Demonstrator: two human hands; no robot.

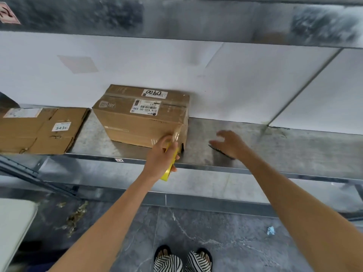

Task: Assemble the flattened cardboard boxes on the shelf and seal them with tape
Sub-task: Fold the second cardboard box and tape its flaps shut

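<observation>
Left hand (160, 156) grips yellow tape (166, 176) at the front right corner of the box (137, 118) on the shelf (275, 146); right hand (229, 144) hovers alongside, fingers spread. Flat box (39, 130) lies left.

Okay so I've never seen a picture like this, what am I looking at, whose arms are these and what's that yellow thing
No machine here: a person wears a camera on the head, looking down at their own arms. On the metal shelf stands an assembled cardboard box, with a flattened box to its left. The left hand grips a yellow tape roll at the box's corner. The right hand is open, over a dark object I cannot identify.
</observation>
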